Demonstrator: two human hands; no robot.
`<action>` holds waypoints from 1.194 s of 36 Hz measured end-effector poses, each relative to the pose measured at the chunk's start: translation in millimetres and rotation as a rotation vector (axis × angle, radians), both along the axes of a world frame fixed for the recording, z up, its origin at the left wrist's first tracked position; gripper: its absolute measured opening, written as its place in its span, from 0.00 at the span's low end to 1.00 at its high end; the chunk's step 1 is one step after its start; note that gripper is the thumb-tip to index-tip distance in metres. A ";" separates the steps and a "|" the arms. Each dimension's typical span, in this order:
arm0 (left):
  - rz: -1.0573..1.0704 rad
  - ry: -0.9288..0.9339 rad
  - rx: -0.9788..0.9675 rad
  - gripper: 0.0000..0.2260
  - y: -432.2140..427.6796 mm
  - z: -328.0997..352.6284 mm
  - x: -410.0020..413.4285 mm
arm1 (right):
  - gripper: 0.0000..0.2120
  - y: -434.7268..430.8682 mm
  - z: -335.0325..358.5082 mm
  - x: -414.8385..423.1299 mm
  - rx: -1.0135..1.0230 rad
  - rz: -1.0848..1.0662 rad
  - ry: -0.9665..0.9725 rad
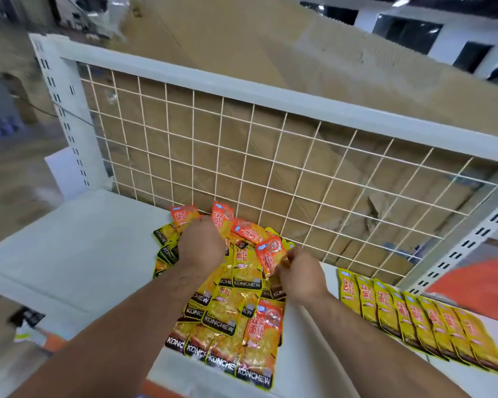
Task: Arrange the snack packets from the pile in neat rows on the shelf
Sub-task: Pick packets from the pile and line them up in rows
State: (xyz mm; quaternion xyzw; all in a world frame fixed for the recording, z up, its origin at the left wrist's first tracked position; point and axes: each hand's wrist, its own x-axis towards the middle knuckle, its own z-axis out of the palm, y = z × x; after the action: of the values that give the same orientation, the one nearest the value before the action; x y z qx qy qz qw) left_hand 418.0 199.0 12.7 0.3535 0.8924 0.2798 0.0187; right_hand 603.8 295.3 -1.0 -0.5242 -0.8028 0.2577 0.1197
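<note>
Right hand [299, 278] grip pinching glossy orange packet [270, 254]; left hand [200, 242] resting in crinkly yellow pile [227, 311], grip unclear. Overlapped row [414, 320] lying rightward on white shelf [84, 239]; wire grid [242, 156] standing behind.

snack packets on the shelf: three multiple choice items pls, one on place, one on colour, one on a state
1. Where does the neat row of yellow packets lie from the pile of snack packets?
A) to its left
B) to its right
C) on top of it

2. What colour is the shelf?
A) white
B) black
C) green

3. What is the right hand doing?
A) hanging off the shelf
B) pinching an orange-topped packet
C) pressing flat on the shelf

Answers:
1 B, the row runs along the shelf's right end, apart from the pile.
2 A, the bare surface left of the pile shows white.
3 B, its fingertips nip that packet's lower edge above the pile.
</note>
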 end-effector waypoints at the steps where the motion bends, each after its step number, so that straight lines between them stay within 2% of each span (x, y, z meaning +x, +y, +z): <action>1: 0.013 -0.025 0.039 0.04 0.4 1.2 0.5 | 0.06 4.6 -4.5 1.9 -0.062 -0.026 0.055; 2: 0.021 -0.066 0.079 0.03 1.0 2.8 2.3 | 0.05 8.2 -6.6 4.6 -0.116 -0.044 0.100; 5: 0.041 -0.232 0.206 0.09 4.8 11.3 15.2 | 0.05 8.6 -1.2 16.7 -0.183 -0.104 0.232; 8: 0.044 -0.306 0.281 0.05 9.0 17.5 31.1 | 0.11 6.0 3.8 33.6 -0.190 -0.179 0.343; 11: 0.024 -0.368 0.336 0.05 13.0 18.6 51.1 | 0.14 5.6 2.1 54.6 -0.190 -0.236 0.445; 17: -0.141 -0.532 0.246 0.11 15.5 2.0 108.0 | 0.15 -2.1 -3.8 108.1 -0.264 -0.276 0.610; 21: -0.196 -0.597 0.159 0.09 15.5 -5.7 151.3 | 0.14 -7.5 -3.5 143.7 -0.304 -0.256 0.601; 24: -0.219 -0.647 0.155 0.11 17.8 -5.0 185.7 | 0.21 -11.3 -0.3 177.0 -0.260 -0.276 0.618; 28: -0.241 -0.704 0.147 0.08 20.3 -2.2 239.0 | 0.23 -17.3 1.6 234.1 -0.258 -0.332 0.653; 32: -0.251 -0.787 0.158 0.09 18.8 -1.6 303.7 | 0.18 -24.6 3.6 302.6 -0.274 -0.379 0.692; 37: -0.351 -0.787 0.110 0.16 6.9 5.3 393.8 | 0.14 -39.5 6.5 397.1 -0.280 -0.402 0.700; 43: -0.392 -0.830 0.106 0.07 5.0 8.5 494.9 | 0.12 -53.1 12.9 506.1 -0.307 -0.446 0.710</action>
State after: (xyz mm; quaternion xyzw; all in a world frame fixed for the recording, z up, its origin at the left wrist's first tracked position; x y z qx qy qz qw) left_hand 912.8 204.0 21.2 0.3743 0.7102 0.4340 0.4089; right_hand 1109.9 242.1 11.9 -0.5752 -0.5318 0.5059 0.3612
